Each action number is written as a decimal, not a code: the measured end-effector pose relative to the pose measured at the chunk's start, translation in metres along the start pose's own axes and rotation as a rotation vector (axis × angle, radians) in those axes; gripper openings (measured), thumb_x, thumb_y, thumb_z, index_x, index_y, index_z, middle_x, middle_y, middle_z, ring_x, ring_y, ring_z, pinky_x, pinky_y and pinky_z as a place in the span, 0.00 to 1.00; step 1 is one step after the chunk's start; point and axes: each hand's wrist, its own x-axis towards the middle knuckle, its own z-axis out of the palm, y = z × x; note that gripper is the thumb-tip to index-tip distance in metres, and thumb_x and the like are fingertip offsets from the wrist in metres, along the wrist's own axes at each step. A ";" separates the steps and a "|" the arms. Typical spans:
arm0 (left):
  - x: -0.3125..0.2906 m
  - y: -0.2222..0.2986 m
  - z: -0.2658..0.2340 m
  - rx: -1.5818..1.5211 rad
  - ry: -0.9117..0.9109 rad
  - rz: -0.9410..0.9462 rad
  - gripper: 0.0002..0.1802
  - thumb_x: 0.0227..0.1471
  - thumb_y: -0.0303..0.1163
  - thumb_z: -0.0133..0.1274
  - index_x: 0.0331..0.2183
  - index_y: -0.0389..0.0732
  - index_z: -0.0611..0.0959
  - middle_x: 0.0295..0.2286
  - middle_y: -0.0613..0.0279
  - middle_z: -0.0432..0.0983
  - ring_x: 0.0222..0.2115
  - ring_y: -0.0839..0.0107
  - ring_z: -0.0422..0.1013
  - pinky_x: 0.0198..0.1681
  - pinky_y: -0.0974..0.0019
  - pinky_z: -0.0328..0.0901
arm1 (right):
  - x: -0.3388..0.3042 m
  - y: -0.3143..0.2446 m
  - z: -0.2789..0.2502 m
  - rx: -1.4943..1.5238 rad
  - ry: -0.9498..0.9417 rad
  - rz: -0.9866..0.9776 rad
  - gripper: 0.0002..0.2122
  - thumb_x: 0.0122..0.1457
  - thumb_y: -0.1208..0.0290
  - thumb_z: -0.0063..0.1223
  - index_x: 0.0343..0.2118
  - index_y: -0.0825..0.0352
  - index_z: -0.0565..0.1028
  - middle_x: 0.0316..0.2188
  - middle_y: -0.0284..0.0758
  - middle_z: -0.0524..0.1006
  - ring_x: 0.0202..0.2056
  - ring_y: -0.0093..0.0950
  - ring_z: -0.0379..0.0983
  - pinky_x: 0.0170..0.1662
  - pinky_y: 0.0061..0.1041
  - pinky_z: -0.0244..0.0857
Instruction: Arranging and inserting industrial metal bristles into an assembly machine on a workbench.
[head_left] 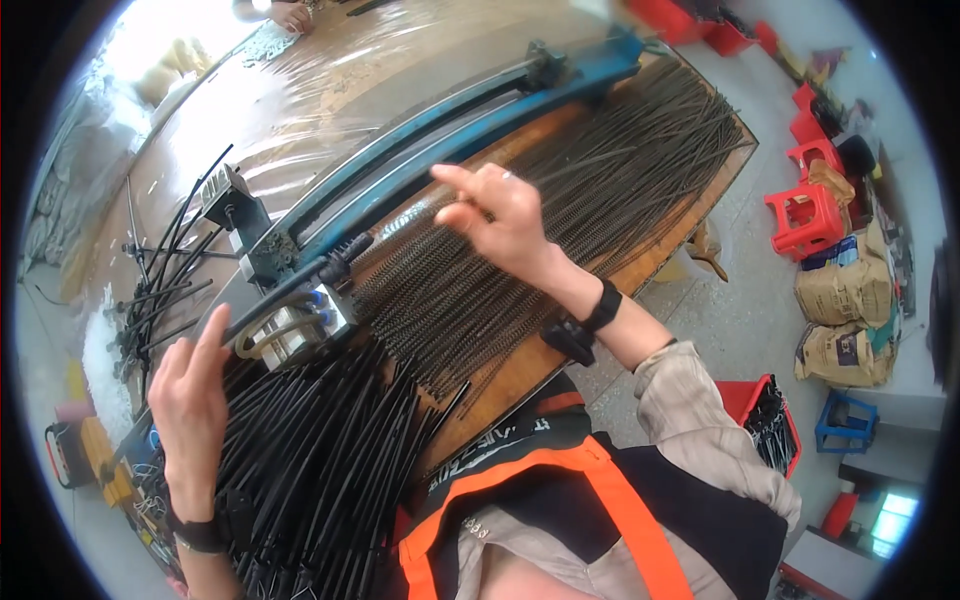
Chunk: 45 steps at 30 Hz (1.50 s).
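Note:
My left hand [190, 405] is at the left with its index finger stretched out and its other fingers curled. A long black rod [290, 287] runs behind these fingers and slants up to the right through a ridged black fitting [346, 254]; the left thumb is hidden. My right hand [497, 218] hovers over the bundles, its index finger and thumb apart near the blue rail. Beneath the rod sits a metal clamp block [290, 335] with short tubes. The long blue rail fixture [450, 150] stretches diagonally across the bench.
Dark spiral-wound rods [450, 290] lie packed on the wooden bench, with black tubes [310, 460] at the near left. Far left, another person's hand [292, 16] rests near small parts. Red stools [805, 220], sacks [845, 290] and a red crate [765, 405] stand on the right.

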 end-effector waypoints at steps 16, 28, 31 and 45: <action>-0.047 -0.079 -0.061 0.145 0.328 -0.493 0.12 0.63 0.31 0.48 0.45 0.34 0.77 0.34 0.48 0.77 0.32 0.59 0.72 0.38 0.65 0.66 | 0.050 0.019 0.068 0.411 -0.421 0.641 0.10 0.60 0.69 0.57 0.41 0.67 0.79 0.29 0.37 0.80 0.28 0.28 0.75 0.33 0.23 0.68; -0.151 -0.090 -0.059 0.098 0.298 -0.601 0.14 0.61 0.29 0.52 0.47 0.34 0.79 0.32 0.44 0.78 0.31 0.58 0.75 0.36 0.63 0.68 | 0.116 -0.028 0.190 0.449 -0.507 -0.043 0.07 0.57 0.64 0.61 0.30 0.61 0.83 0.21 0.29 0.77 0.33 0.25 0.73 0.47 0.34 0.65; -0.147 -0.092 -0.052 0.015 0.228 -0.749 0.14 0.60 0.29 0.52 0.47 0.34 0.79 0.34 0.43 0.78 0.33 0.56 0.76 0.38 0.62 0.68 | 0.126 -0.035 0.195 0.101 -0.709 -0.283 0.05 0.57 0.65 0.60 0.29 0.58 0.82 0.23 0.26 0.78 0.35 0.24 0.71 0.56 0.37 0.53; -0.075 -0.106 0.032 0.016 0.085 -0.285 0.10 0.55 0.33 0.54 0.41 0.45 0.81 0.28 0.55 0.77 0.31 0.55 0.76 0.31 0.56 0.71 | 0.064 0.147 -0.035 -0.662 -0.418 -0.130 0.05 0.57 0.71 0.56 0.35 0.61 0.80 0.31 0.32 0.81 0.42 0.32 0.72 0.53 0.34 0.56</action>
